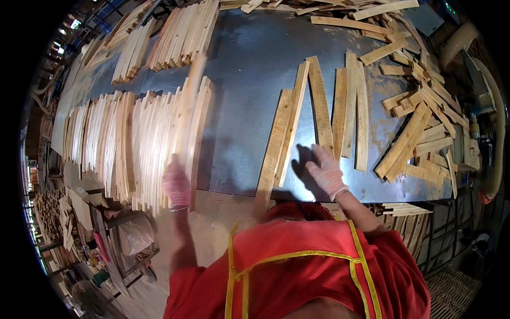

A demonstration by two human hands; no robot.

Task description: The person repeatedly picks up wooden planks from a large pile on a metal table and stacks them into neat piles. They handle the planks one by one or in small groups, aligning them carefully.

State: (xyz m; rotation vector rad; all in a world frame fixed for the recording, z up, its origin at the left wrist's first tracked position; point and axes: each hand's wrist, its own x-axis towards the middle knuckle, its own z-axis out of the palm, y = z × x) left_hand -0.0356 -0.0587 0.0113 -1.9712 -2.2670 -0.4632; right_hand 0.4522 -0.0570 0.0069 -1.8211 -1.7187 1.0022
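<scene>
One long, pale wooden strip [195, 80] is gripped by the left hand [176, 185]; the right hand [325, 173] is opened near six tan wooden planks [319, 101], centre.

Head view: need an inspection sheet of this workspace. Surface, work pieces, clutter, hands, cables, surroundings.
Surface: dark metal-topped table, sawdust patches toward the right.
Work pieces: long row of pale wooden strips side by side at left; loose strips lie around mid-table, lengthwise away from the person.
Clutter: jumbled heap of wood pieces at right, some crossing over others.
Left hand: gloved, at the near end of a motion-blurred strip; grip unclear.
Right hand: gloved, open, fingers at the near end of a loose strip; contact unclear.
Cables: none clearly made out; pale ribbed hose at far right.
Surroundings: stacked wood beyond the table at left.
</scene>
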